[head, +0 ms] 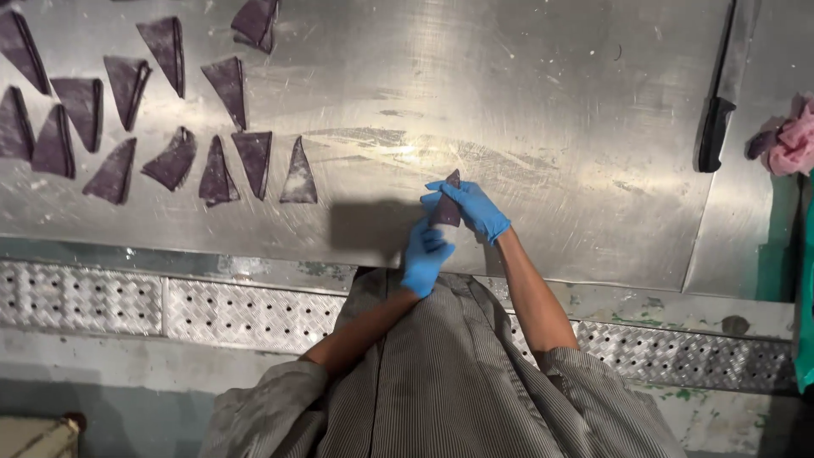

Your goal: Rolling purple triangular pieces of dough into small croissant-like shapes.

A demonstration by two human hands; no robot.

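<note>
Holding one dark purple dough triangle (448, 206) above the near edge of the steel worktable (526, 102): left hand (424, 254), blue-gloved, closed on its lower part; right hand (471, 208), blue-gloved, fingers wrapped around its upper side. Piece upright, tip pointing away from the body.

Further items on the table: a batch of folded purple triangles (161, 110), laid flat in loose rows at far left, well apart from the hands. Knife (716, 127) with a black handle, lying at far right. Pink cloth (793, 140), bunched just beyond the knife at the frame edge. Perforated metal ledge (246, 314) running below the table front. Nothing lies between hands and batch.
</note>
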